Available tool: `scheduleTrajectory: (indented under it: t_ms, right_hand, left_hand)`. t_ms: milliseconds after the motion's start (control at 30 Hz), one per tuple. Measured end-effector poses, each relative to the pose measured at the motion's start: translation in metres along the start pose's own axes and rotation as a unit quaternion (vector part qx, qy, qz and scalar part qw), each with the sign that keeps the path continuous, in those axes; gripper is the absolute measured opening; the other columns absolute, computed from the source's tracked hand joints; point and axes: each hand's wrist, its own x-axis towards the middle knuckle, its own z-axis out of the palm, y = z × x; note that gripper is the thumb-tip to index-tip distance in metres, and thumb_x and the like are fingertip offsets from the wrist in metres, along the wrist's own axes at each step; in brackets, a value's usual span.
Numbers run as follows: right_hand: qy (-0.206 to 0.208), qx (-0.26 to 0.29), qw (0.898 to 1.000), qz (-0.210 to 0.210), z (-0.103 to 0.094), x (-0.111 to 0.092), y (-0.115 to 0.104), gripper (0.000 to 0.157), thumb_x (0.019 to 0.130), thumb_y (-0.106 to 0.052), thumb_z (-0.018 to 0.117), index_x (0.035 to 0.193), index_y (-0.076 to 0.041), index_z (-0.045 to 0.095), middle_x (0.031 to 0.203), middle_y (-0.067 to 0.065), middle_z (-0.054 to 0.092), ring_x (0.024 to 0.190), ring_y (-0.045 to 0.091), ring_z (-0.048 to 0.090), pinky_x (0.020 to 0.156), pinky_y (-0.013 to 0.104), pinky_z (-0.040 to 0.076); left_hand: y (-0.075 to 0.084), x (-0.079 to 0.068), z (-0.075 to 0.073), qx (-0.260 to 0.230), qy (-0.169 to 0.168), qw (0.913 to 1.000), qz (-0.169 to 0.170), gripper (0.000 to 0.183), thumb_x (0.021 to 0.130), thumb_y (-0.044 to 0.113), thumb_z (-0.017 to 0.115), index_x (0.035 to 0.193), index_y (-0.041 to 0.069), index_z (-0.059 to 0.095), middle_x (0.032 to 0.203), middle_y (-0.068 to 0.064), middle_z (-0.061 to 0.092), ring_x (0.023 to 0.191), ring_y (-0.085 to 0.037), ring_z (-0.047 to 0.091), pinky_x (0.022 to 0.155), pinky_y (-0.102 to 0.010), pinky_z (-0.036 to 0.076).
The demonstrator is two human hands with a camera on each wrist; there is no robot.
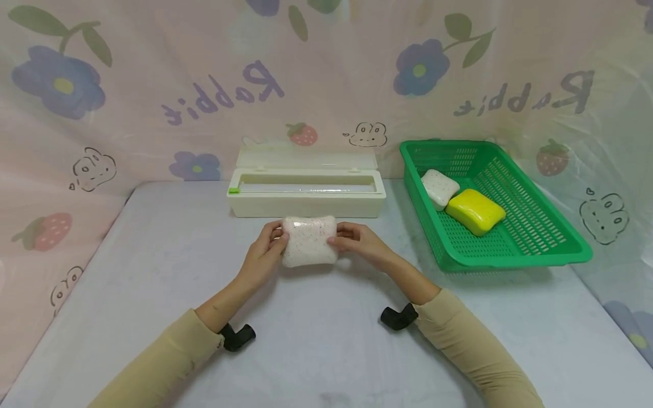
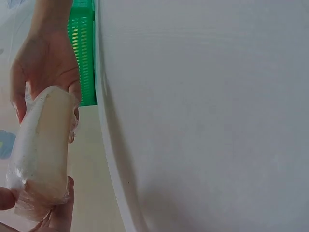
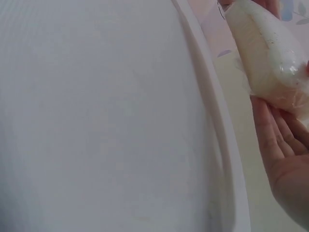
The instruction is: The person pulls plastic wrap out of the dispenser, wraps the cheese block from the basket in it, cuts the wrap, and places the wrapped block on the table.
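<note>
Between both hands is a white, speckled, pillow-shaped block in clear plastic film, held over the middle of the table. My left hand grips its left end, thumb in front and fingers behind. At the opposite end, my right hand pinches it the same way. Shiny film wrinkles show around the ends of the block in the left wrist view. From the right wrist, the fingers of the right hand reach under the near end of the block.
A white cling film dispenser stands behind the hands, its clear lid raised and a green slider at its left. On the right, a green basket holds a smaller white speckled block and a yellow block.
</note>
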Motion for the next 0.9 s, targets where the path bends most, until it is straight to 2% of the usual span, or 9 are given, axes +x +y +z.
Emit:
scheduleTrajectory:
  t_ms: [267,367,533,700,900]
  right_hand:
    - [0.021,0.043,0.998,0.027,0.004,0.002,-0.001,0.053,0.089,-0.022,0.063,0.134,0.003,0.049,0.122,0.020,0.062,0.093,0.010,0.063,0.085,0.027,0.053]
    - [0.035,0.068,0.997,0.031,0.007,0.004,-0.001,0.053,0.089,-0.021,0.064,0.136,-0.002,0.048,0.114,0.016,0.066,0.090,0.009,0.064,0.082,0.025,0.053]
    - [0.045,0.092,0.994,0.025,0.013,0.006,-0.001,0.053,0.091,-0.018,0.063,0.138,-0.002,0.044,0.107,0.016,0.067,0.083,0.009,0.066,0.078,0.025,0.055]
    - [0.048,0.088,0.994,0.035,0.020,0.009,-0.003,0.055,0.092,-0.021,0.063,0.138,-0.002,0.042,0.111,0.022,0.066,0.081,0.011,0.068,0.080,0.029,0.056]
    - [0.038,0.061,0.997,0.034,0.032,0.015,-0.003,0.058,0.088,-0.024,0.067,0.137,-0.007,0.042,0.114,0.022,0.067,0.090,0.017,0.069,0.084,0.033,0.056]
  left_hand:
    - [0.000,0.000,-0.002,-0.026,0.014,0.9992,-0.026,0.045,0.103,0.020,0.040,0.143,0.004,0.031,0.137,-0.023,0.049,0.119,-0.035,0.056,0.099,-0.045,0.046]
    - [0.000,-0.001,-0.002,-0.024,0.003,0.9991,-0.036,0.057,0.099,0.021,0.050,0.147,0.006,0.024,0.142,-0.021,0.044,0.119,-0.034,0.056,0.096,-0.043,0.047]
    - [-0.002,-0.003,-0.005,-0.025,-0.019,0.9987,-0.041,0.088,0.086,0.016,0.071,0.151,0.008,0.013,0.152,-0.017,0.030,0.123,-0.034,0.053,0.099,-0.041,0.048]
    - [-0.009,-0.005,-0.010,-0.020,-0.038,0.9989,-0.022,0.103,0.077,0.011,0.079,0.153,0.006,0.008,0.155,-0.018,0.022,0.129,-0.036,0.047,0.104,-0.044,0.043]
    - [-0.016,-0.007,-0.021,0.016,-0.023,0.9994,-0.019,0.099,0.077,0.007,0.077,0.152,0.004,0.013,0.152,-0.023,0.025,0.128,-0.042,0.047,0.103,-0.047,0.043]
